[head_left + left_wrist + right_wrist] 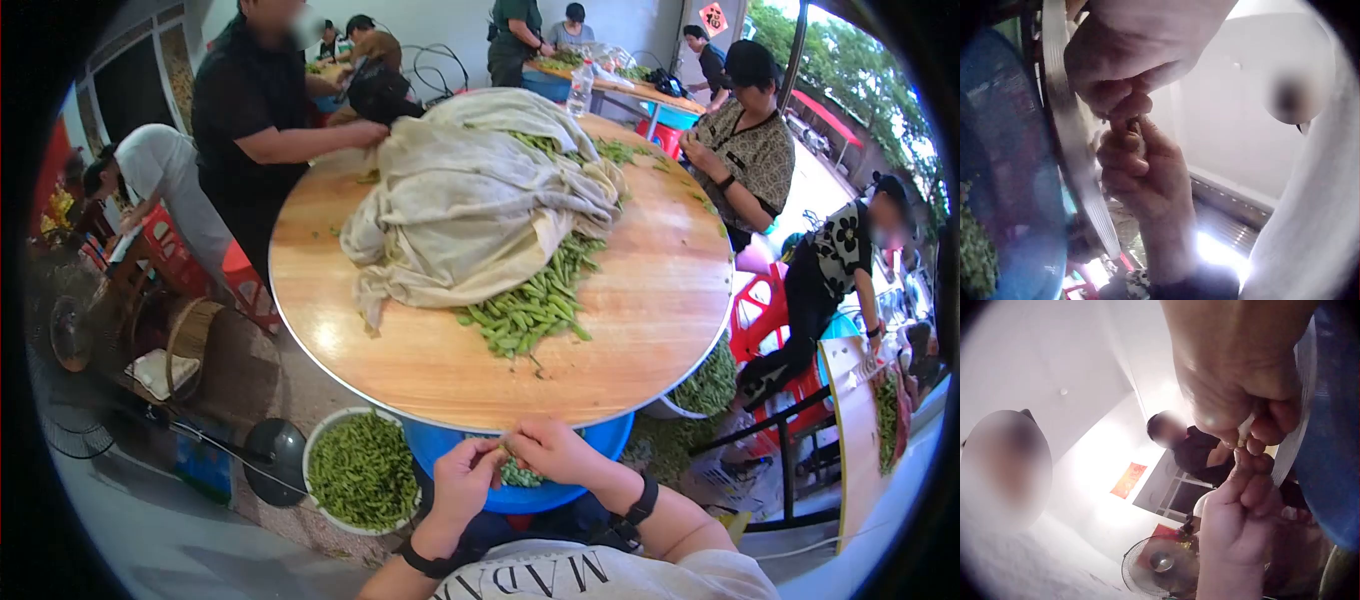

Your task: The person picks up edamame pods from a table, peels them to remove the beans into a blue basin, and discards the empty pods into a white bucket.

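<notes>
Just off the near table edge, my left hand (pixel 470 482) and right hand (pixel 552 455) meet fingertip to fingertip over a blue basin (pixel 605 440). My right hand (pixel 1254 394) pinches a small pale bean pod (pixel 1245 430), mostly hidden by the fingers. The thumb and finger of my left hand (pixel 1241 506) pinch at its end. Light green shelled beans (pixel 517 474) show in the basin below the hands. A heap of green pods (pixel 535 305) spills from under a beige cloth (pixel 465 200) on the round wooden table (pixel 440 370).
At floor level on the left stands a white tub of pods (pixel 362 470); another tub of pods (pixel 708 385) is under the table's right edge. A clear bottle (pixel 580 88) stands at the table's far side. Several people sit or stand around. A fan (pixel 75 425) is at left.
</notes>
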{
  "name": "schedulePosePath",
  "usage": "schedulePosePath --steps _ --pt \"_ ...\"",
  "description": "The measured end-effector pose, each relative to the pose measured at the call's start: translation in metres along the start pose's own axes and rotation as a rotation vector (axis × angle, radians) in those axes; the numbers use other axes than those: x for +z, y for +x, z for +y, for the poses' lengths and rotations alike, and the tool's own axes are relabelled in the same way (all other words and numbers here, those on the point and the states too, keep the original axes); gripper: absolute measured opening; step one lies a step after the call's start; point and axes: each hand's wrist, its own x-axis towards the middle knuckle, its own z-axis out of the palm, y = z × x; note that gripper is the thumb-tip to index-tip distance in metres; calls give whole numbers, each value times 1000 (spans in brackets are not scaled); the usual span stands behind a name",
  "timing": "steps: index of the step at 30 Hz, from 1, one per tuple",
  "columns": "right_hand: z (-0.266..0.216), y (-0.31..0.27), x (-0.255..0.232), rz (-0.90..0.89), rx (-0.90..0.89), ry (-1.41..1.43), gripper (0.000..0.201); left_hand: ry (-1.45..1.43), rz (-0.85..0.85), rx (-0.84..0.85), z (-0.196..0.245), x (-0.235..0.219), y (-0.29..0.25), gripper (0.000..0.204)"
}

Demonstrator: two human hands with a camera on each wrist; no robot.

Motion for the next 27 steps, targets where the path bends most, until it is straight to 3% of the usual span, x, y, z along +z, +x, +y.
schedulePosePath --steps 4,7,11,14,15,17,21,23,27 --pt "5 -4 -4 -53 -199 -64 23 -559 -192 -391 -10 -21 10 10" --pt "-1 -12 -11 -62 -254 -182 18 -647 -242 -424 -11 -21 5 7" --pt "-1 -19 -15 81 -379 -287 17 -323 -90 -260 -2 -1 -7 4" --pt "-7 -25 -19 -49 -52 128 19 -362 -139 -299 7 6 -12 5" --pt "-3 -26 -21 -34 -108 80 17 -459 -170 -337 9 6 -10 5" --pt "6 -26 -24 -12 -229 -16 14 -360 -181 -295 6 8 -11 7" --pt "15 -26 -27 -24 -177 -91 13 -69 -107 -180 7 15 -13 7" --pt "18 -26 -27 -26 -231 -142 14 61 -93 -119 6 10 -14 6" --pt "-6 -23 -60 9 -257 -247 16 560 182 168 -12 -48 -6 15"
